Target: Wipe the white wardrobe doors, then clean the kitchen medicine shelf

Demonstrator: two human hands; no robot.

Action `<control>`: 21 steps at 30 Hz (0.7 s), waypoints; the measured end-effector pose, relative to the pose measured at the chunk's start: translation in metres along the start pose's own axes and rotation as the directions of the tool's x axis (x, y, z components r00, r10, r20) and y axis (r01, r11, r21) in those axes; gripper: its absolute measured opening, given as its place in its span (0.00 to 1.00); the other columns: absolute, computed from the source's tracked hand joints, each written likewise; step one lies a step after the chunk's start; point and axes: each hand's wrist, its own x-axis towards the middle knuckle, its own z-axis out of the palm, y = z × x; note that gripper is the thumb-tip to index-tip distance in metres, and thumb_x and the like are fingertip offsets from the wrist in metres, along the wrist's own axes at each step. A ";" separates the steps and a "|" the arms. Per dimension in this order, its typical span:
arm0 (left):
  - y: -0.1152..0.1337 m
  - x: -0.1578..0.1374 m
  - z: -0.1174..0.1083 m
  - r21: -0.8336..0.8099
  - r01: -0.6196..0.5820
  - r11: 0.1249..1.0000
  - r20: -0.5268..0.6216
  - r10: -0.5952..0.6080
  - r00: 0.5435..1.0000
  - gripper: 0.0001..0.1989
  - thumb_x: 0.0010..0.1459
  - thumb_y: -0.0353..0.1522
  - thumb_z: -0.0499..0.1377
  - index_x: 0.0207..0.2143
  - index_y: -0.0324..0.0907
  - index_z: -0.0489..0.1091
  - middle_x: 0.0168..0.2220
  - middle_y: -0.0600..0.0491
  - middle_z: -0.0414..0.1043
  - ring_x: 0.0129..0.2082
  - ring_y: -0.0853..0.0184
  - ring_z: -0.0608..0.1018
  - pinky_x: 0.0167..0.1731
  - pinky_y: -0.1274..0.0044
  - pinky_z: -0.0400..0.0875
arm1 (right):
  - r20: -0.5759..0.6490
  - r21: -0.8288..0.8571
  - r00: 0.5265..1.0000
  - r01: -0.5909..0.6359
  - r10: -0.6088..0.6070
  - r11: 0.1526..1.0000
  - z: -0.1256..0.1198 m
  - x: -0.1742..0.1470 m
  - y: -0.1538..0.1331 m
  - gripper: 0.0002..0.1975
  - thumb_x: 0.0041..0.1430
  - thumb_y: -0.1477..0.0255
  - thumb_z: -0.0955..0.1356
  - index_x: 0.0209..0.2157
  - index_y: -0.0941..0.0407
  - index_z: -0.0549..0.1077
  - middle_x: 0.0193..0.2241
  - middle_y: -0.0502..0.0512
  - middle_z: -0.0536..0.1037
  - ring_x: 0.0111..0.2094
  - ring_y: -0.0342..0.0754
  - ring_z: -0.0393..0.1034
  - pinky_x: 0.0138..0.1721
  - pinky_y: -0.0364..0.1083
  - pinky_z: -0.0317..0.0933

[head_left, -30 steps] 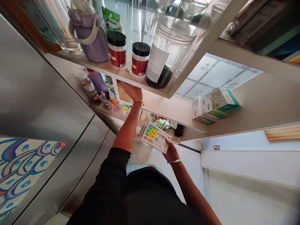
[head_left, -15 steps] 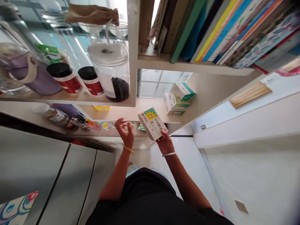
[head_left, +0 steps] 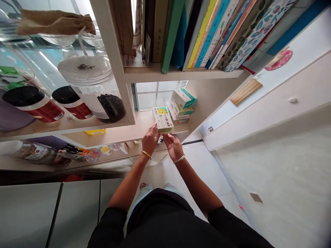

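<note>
A white medicine box (head_left: pixel 162 120) with a yellow sun picture and Chinese lettering sits on the small shelf, close beside a stack of other boxes. At its near left corner, my left hand (head_left: pixel 150 139) touches the box with slightly bent fingers, not wrapped round it. My right hand (head_left: pixel 173 146) is just below the box's near edge, fingers stretched out and holding nothing. Whether its fingertips touch the box I cannot tell. The stack of white and green boxes (head_left: pixel 182 103) stands against the shelf's right side.
Books (head_left: pixel 196 38) fill the shelf above. To the left, a glass shelf holds a clear jar with dark contents (head_left: pixel 103 106) and black-lidded red jars (head_left: pixel 74 103). A yellow box (head_left: pixel 95 131) lies on the lower shelf. Grey cabinet doors (head_left: pixel 28 213) are at lower left.
The sun-picture box has moved from my right hand onto the shelf beside the stack. My right hand has let go of it. My left hand has come to its corner. The view has shifted right.
</note>
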 end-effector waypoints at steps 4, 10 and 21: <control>0.007 0.015 0.002 0.202 0.004 0.979 0.030 -0.010 0.999 0.25 0.66 0.34 0.61 0.65 0.44 0.68 0.51 0.44 0.80 0.49 0.55 0.82 0.44 0.70 0.77 | -0.007 -0.104 0.989 0.144 -0.146 0.984 -0.006 -0.004 -0.002 0.22 0.48 0.71 0.78 0.44 0.51 0.72 0.43 0.49 0.80 0.50 0.47 0.80 0.60 0.50 0.71; 0.006 0.041 0.009 0.209 -0.024 0.978 0.039 0.017 0.999 0.27 0.64 0.31 0.62 0.65 0.42 0.68 0.49 0.43 0.81 0.49 0.55 0.80 0.48 0.69 0.76 | 0.056 -0.174 0.979 0.204 -0.197 0.963 0.008 0.013 -0.006 0.27 0.47 0.71 0.76 0.51 0.52 0.73 0.57 0.56 0.78 0.63 0.52 0.70 0.69 0.55 0.61; 0.014 0.010 0.012 0.015 -0.069 0.997 -0.057 0.070 0.996 0.31 0.64 0.28 0.58 0.69 0.41 0.61 0.62 0.40 0.73 0.61 0.55 0.76 0.60 0.64 0.72 | 0.206 -0.231 0.972 0.159 -0.112 0.960 -0.004 0.006 -0.014 0.32 0.46 0.68 0.77 0.55 0.50 0.74 0.66 0.54 0.71 0.69 0.54 0.63 0.71 0.55 0.57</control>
